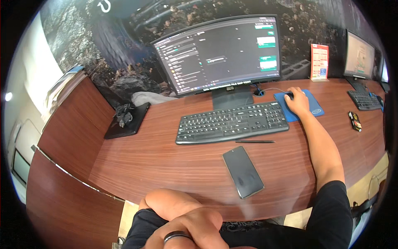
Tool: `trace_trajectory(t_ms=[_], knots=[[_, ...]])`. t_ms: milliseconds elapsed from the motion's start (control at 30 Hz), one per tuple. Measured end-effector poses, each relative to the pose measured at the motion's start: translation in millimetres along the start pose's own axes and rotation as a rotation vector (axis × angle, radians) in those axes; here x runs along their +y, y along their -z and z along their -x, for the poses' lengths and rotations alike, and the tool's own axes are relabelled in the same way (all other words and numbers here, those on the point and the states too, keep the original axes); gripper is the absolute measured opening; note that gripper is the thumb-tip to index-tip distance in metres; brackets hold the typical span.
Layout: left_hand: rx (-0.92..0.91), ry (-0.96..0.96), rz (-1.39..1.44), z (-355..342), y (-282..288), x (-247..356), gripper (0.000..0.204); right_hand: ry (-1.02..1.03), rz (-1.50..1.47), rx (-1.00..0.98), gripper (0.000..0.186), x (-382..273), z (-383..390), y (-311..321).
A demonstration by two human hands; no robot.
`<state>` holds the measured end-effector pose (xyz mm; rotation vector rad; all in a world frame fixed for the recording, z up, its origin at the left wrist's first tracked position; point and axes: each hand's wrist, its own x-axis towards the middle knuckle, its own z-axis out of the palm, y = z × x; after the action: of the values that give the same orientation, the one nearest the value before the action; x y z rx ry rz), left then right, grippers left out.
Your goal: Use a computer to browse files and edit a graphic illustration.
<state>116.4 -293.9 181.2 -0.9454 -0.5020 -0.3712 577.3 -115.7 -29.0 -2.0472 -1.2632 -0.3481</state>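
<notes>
Keyboard and monitor: left of the fingers [295, 91] of my right hand [299, 103] lie the black keyboard [232, 122] and, farther off, the monitor [219, 54].
Phone and pen: left of those fingers and nearer me, the dark phone [243, 172] and thin black pen [255, 141].
Mouse: under my right fingers, which curl over it [290, 96] on the blue pad [316, 108]; my forearm [321, 145] reaches forward.
Left hand [199, 226]: low, close to the camera, ringed; how closed, I cannot tell.
Desk: bare wood [336, 118] right of my fingers, up to a small box [355, 121].
</notes>
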Motion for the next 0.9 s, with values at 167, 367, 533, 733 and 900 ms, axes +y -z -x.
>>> trace_trajectory(t_ms=[167, 367, 533, 733, 900], knots=[[0.215, 0.024, 0.752, 40.2, -31.7, 43.7, 0.029, 0.005, 0.001, -0.039, 0.035, -18.2, -4.2, 3.6], [-0.052, 0.256, 2.015, 116.8, -124.9, 157.3, 0.027, 0.102, -0.077, -0.028, 0.034, 2.1, -4.5, -8.5], [-0.921, 0.487, 1.869, 188.1, -166.2, 203.5, 0.065, 0.172, -0.109, 0.005, 0.031, -1.3, -7.5, -12.6], [-1.363, 0.472, 1.793, 193.8, -164.4, 229.7, 0.112, 0.103, -0.032, -0.052, 0.031, -5.6, -7.0, -9.9], [-1.355, 0.491, 1.869, 197.4, -167.5, 234.3, 0.114, 0.056, -0.024, -0.010, 0.032, -13.0, -7.1, -7.2]])
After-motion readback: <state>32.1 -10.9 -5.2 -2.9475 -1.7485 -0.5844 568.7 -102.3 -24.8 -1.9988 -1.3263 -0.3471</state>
